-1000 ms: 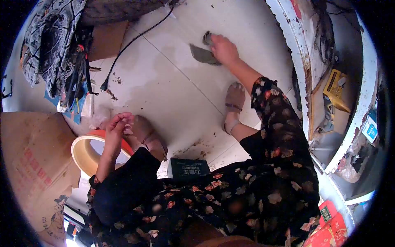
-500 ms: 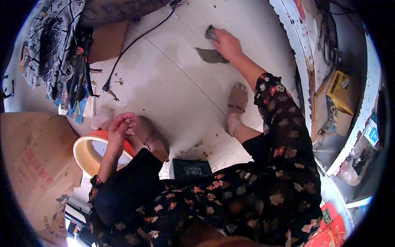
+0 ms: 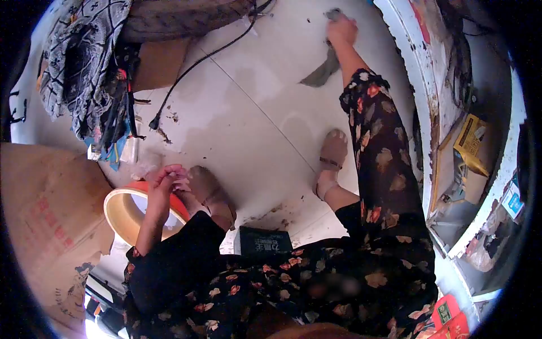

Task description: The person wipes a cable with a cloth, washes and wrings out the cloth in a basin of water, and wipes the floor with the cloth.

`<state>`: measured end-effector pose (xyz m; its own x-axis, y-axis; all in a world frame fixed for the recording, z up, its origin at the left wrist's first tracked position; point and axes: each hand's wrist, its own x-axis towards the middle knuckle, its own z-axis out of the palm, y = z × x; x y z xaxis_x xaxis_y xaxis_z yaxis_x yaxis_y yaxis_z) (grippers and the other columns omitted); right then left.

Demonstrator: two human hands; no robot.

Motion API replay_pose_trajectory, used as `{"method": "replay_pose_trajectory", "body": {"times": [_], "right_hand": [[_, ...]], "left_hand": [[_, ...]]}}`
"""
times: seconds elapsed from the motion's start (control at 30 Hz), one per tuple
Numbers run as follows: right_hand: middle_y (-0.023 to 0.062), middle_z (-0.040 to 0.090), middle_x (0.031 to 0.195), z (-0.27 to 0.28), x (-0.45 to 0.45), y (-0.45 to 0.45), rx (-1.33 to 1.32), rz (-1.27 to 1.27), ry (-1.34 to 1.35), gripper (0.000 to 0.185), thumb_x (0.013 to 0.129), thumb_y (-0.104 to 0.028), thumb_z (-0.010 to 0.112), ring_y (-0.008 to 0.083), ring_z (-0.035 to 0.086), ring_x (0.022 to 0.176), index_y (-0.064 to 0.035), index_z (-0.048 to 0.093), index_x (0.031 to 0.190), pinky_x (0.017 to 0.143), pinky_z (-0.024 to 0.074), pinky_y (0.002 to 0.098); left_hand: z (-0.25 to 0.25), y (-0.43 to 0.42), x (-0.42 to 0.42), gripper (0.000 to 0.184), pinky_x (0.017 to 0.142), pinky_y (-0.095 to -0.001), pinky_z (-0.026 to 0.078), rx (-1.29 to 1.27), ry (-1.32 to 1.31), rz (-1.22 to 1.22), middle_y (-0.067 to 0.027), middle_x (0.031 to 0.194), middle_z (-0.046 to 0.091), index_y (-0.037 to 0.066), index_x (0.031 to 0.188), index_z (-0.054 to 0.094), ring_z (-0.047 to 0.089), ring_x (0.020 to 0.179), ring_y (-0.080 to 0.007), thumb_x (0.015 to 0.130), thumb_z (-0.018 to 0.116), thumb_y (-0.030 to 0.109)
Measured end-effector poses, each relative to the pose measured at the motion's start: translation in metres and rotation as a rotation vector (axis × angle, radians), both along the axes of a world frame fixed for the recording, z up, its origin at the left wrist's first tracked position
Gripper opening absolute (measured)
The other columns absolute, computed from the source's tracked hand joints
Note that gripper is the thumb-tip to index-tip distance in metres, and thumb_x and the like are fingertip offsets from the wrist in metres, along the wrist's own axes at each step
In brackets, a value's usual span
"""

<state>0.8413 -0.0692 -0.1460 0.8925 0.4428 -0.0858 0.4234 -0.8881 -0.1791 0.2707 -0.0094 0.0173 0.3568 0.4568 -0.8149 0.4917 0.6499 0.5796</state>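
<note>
Cloth [image 3: 322, 72] on both sides of right hand [image 3: 342, 31], fingers clamped on it

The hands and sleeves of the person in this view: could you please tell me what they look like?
The left hand and right hand are ungloved. The right sleeve is black, printed with orange-red and beige flowers; the left sleeve, mostly hidden, shows similar fabric.

You have moved your bare right hand [image 3: 342, 33] farther forward across the pale tiled floor [image 3: 248, 135], straightening your arm and taking the limp grey-green cloth [image 3: 322, 71] with it, farther from your brown-sandalled right foot [image 3: 333, 150]. Your view has shifted slightly too.
</note>
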Motion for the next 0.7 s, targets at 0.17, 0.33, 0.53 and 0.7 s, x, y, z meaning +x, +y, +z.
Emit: {"method": "replay_pose_trajectory", "body": {"times": [0.17, 0.33, 0.53, 0.7], "right_hand": [[0.0191, 0.057, 0.101, 0.005, -0.094, 0.031, 0.172, 0.523, -0.006, 0.023, 0.077, -0.014, 0.057, 0.0382, 0.055, 0.096, -0.0023, 0.06, 0.097, 0.084, 0.0472, 0.046], [0.017, 0.055, 0.104, 0.001, -0.152, -0.006, 0.162, 0.83, 0.102, 0.031, 0.078, -0.01, 0.056, 0.0365, 0.053, 0.1, -0.0006, 0.055, 0.108, 0.085, 0.0471, 0.0443], [0.0181, 0.054, 0.108, 0.014, -0.047, 0.013, 0.009, 0.334, 0.041, 0.035, 0.081, -0.019, 0.06, 0.0362, 0.052, 0.104, -0.0014, 0.057, 0.11, 0.087, 0.0453, 0.0435], [0.019, 0.054, 0.107, 0.016, -0.092, -0.017, 0.057, 0.603, 0.14, 0.035, 0.081, -0.022, 0.061, 0.037, 0.051, 0.103, -0.001, 0.057, 0.108, 0.086, 0.0452, 0.0429]], "left_hand": [[0.006, 0.0, 0.015, 0.025, 0.074, -0.025, 0.047, -0.042, -0.017, -0.005, -0.0062, 0.098, 0.064, 0.003, 0.109, 0.059, 0.059, 0.084, -0.0126, 0.09, 0.045, 0.009], [0.008, 0.003, 0.012, 0.025, 0.075, -0.0243, 0.046, 0.045, -0.042, -0.052, -0.0061, 0.099, 0.064, 0.002, 0.11, 0.059, 0.059, 0.085, -0.012, 0.09, 0.045, 0.009], [0.001, 0.003, 0.006, 0.025, 0.073, -0.0233, 0.046, -0.07, -0.058, 0.025, -0.0052, 0.1, 0.063, 0.003, 0.11, 0.059, 0.059, 0.085, -0.0109, 0.09, 0.046, 0.01], [-0.003, 0.002, 0.005, 0.026, 0.071, -0.0227, 0.047, -0.113, -0.063, -0.001, -0.0056, 0.099, 0.063, 0.002, 0.11, 0.059, 0.058, 0.085, -0.0106, 0.09, 0.045, 0.01]]}}
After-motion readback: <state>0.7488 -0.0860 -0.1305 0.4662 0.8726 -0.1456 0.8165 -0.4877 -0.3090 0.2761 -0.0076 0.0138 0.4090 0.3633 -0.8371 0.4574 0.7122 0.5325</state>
